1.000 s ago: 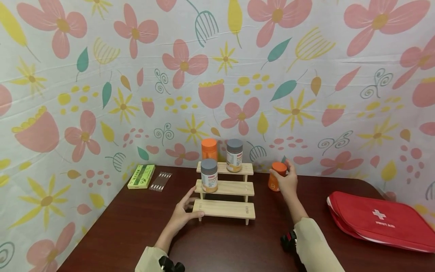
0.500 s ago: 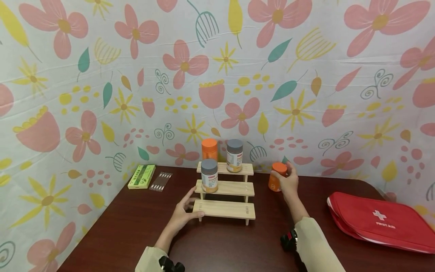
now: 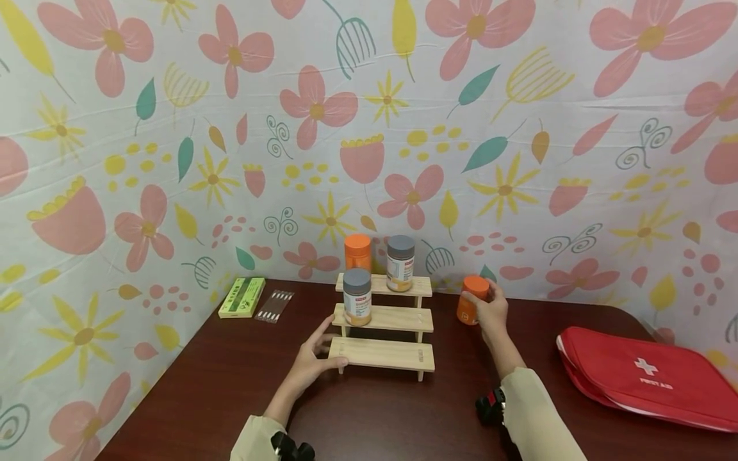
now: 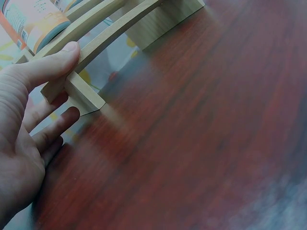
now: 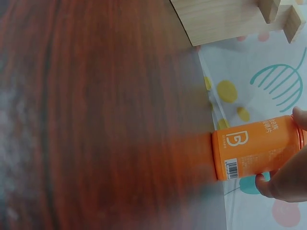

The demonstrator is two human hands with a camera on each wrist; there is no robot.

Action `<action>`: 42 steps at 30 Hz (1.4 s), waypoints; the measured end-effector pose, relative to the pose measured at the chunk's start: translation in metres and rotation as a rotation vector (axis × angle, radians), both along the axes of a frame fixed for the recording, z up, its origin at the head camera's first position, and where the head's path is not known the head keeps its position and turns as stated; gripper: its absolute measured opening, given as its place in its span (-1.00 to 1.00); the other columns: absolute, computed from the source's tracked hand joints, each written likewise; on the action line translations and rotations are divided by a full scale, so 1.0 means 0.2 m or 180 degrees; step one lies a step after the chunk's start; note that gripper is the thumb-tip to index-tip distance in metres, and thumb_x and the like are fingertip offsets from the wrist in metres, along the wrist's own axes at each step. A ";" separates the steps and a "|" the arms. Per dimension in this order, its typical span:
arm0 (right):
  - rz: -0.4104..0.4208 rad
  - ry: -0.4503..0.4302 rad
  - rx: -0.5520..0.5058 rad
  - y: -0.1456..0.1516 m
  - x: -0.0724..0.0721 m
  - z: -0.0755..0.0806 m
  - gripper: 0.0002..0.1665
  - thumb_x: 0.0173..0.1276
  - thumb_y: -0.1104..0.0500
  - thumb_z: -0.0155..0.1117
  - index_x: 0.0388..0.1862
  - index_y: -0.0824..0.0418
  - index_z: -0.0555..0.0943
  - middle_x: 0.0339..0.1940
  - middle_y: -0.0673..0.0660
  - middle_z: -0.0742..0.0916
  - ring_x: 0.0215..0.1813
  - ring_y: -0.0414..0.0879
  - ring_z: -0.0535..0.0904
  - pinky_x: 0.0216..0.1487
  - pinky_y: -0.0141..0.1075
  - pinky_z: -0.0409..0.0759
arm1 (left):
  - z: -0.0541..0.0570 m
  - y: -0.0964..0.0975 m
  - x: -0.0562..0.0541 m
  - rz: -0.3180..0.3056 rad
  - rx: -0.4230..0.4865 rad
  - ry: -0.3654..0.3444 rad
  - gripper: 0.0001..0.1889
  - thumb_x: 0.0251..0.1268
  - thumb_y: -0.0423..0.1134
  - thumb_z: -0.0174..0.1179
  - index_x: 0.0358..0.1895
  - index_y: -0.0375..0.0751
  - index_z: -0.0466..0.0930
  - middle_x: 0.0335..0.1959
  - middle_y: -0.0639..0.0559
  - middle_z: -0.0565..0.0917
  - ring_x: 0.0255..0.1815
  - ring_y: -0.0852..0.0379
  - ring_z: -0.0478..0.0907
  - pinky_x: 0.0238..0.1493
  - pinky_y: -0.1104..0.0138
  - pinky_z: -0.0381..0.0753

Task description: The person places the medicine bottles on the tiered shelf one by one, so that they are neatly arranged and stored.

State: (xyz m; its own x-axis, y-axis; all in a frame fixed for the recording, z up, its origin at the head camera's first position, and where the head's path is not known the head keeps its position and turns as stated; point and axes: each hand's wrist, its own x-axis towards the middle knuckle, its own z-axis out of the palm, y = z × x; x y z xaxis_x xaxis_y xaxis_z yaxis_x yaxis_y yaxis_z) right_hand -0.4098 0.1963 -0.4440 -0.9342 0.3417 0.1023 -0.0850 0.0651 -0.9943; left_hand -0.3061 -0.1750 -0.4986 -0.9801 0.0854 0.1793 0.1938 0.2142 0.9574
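Observation:
My left hand (image 3: 311,363) grips the left end of a three-step wooden display stand (image 3: 380,353). In the left wrist view its thumb lies on a step's edge, with the other fingers beside and below. My right hand (image 3: 492,312) holds an orange bottle (image 3: 467,310) with an orange cap, to the right of the stand. The right wrist view shows this bottle (image 5: 256,148) upright at the table surface, its fingers near the cap end. A grey-capped jar (image 3: 357,304) stands on the middle step. Another grey-capped jar (image 3: 400,269) and an orange bottle (image 3: 357,256) are on the top step.
A red first aid pouch (image 3: 651,378) lies at the right of the dark wooden table (image 3: 398,422). At the left back are a green-yellow box (image 3: 242,298) and a clear pack of cotton swabs (image 3: 274,306). A flower-patterned cloth (image 3: 369,128) hangs behind the table.

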 end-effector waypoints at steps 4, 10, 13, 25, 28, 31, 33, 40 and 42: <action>0.0016 -0.0030 0.0058 0.01 0.02 0.00 -0.12 0.36 0.26 0.26 0.56 0.27 0.07 0.52 0.36 0.29 0.53 0.22 0.18 0.49 0.07 0.17 | 0.00 0.00 0.00 -0.0044 -0.0007 0.0012 -0.05 0.02 -0.28 0.48 0.51 0.18 0.17 0.20 -0.22 0.58 0.00 0.02 0.54 0.00 0.17 0.50; 0.0040 -0.0038 0.0100 0.01 0.03 -0.01 -0.11 0.37 0.23 0.28 0.56 0.25 0.07 0.50 0.39 0.29 0.52 0.25 0.19 0.47 0.11 0.19 | -0.01 0.00 0.00 -0.0077 -0.0014 0.0007 -0.04 0.03 -0.28 0.48 0.52 0.17 0.15 0.18 -0.22 0.59 -0.01 0.03 0.56 -0.01 0.18 0.51; 0.0042 -0.0025 0.0097 0.01 0.04 -0.01 -0.11 0.37 0.22 0.28 0.56 0.24 0.08 0.49 0.39 0.30 0.50 0.24 0.20 0.46 0.11 0.20 | -0.01 0.00 0.00 -0.0071 -0.0007 0.0003 -0.04 0.03 -0.28 0.48 0.52 0.18 0.16 0.18 -0.22 0.60 -0.01 0.02 0.56 -0.01 0.18 0.51; -0.0120 0.0039 0.0036 0.01 0.05 0.02 -0.14 0.32 0.22 0.33 0.53 0.22 0.18 0.46 0.33 0.36 0.47 0.18 0.25 0.44 0.04 0.27 | 0.00 0.00 -0.01 -0.0029 0.0003 0.0001 -0.04 0.02 -0.28 0.48 0.51 0.18 0.17 0.19 -0.22 0.59 -0.01 0.04 0.54 0.01 0.16 0.50; -0.0161 0.0074 0.0054 0.02 0.05 0.03 -0.12 0.30 0.19 0.36 0.53 0.22 0.19 0.46 0.34 0.37 0.46 0.17 0.27 0.44 0.04 0.27 | 0.00 0.00 -0.01 -0.0020 0.0004 -0.0008 -0.04 0.02 -0.28 0.48 0.51 0.19 0.17 0.21 -0.22 0.58 0.00 0.03 0.54 0.01 0.16 0.50; -0.0210 0.0098 0.0064 0.02 0.07 0.04 -0.11 0.28 0.12 0.39 0.51 0.23 0.21 0.44 0.33 0.40 0.44 0.15 0.30 0.43 0.02 0.30 | 0.00 0.00 -0.01 -0.0022 -0.0006 -0.0008 -0.04 0.01 -0.28 0.48 0.51 0.19 0.17 0.21 -0.23 0.58 0.00 0.02 0.54 0.01 0.16 0.50; -0.0229 0.0124 0.0077 0.01 0.08 0.05 -0.10 0.27 0.07 0.41 0.51 0.22 0.23 0.42 0.32 0.42 0.41 0.13 0.32 0.41 -0.01 0.32 | 0.00 0.00 -0.01 -0.0016 -0.0010 -0.0001 -0.04 0.01 -0.28 0.49 0.51 0.19 0.17 0.20 -0.23 0.58 0.00 0.02 0.54 0.00 0.16 0.50; -0.0303 0.0082 0.0084 0.01 0.14 0.10 -0.08 0.23 -0.08 0.42 0.50 0.09 0.28 0.38 0.22 0.48 0.22 -0.14 0.40 0.14 -0.35 0.43 | -0.01 -0.01 -0.01 -0.0083 0.0007 0.0027 -0.04 0.02 -0.30 0.48 0.52 0.15 0.15 0.17 -0.24 0.60 -0.04 0.03 0.56 0.01 0.18 0.49; -0.0302 0.0097 0.0058 0.01 0.15 0.13 -0.09 0.22 -0.08 0.42 0.51 0.05 0.28 0.38 0.19 0.49 0.14 -0.23 0.41 0.02 -0.47 0.44 | 0.00 -0.01 -0.01 -0.0092 0.0001 0.0050 -0.04 0.03 -0.30 0.47 0.52 0.14 0.15 0.18 -0.25 0.59 -0.04 0.03 0.56 0.01 0.17 0.48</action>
State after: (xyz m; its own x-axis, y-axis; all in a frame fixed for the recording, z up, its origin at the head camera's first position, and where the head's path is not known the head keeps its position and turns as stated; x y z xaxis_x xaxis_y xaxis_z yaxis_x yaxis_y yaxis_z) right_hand -0.3790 0.1977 -0.4182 -0.8941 0.4264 0.1372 -0.1078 0.0923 -0.9899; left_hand -0.3079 -0.1766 -0.4992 -0.9743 0.1134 0.1946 0.2148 0.2079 0.9543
